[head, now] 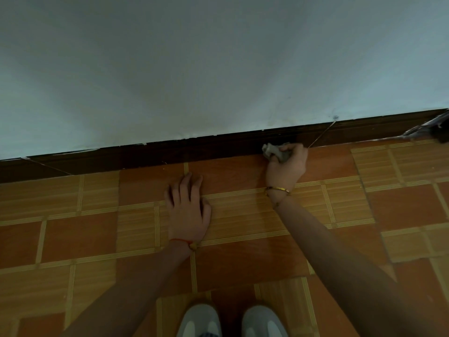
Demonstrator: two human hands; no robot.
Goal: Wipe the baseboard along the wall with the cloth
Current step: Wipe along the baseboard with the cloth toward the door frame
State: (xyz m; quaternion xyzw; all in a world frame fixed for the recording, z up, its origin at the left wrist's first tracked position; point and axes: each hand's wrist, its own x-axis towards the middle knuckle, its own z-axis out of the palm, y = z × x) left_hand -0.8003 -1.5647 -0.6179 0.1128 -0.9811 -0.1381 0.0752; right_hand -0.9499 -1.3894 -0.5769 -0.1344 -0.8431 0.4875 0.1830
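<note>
Head view, looking down at a floor-and-wall junction. Landmark: dark brown baseboard point(218, 147), running as a slanted band from lower left to upper right beneath the pale wall point(194, 69).

Right hand point(286, 166), directly in front of the baseboard, toward its right part: fingers curled around a crumpled grey cloth point(275, 152), thumb and fingers pinching the wad, with the cloth pressed against the lower edge of the baseboard where it meets the floor. Gold bangle point(278, 189) on the right wrist, on the side of the hand away from the baseboard.

Left hand point(188, 207), set back from the baseboard and to the left of the cloth: palm down on the tiled floor point(85, 239), fingers spread and straight, fingertips pointing toward the baseboard but apart from it, holding nothing. Red cord bracelet point(184, 242) with a small bead on the left wrist.

Thin pale line point(320, 136) crossing the baseboard diagonally, just right of the cloth; nature not discernible. Dark, blurred object point(435, 127) with pale streaks at the far right end of the baseboard; identity not discernible.

Two light grey shoes point(230, 322), toes pointing toward the baseboard, well apart from it at the bottom edge of the view, between the two forearms.
</note>
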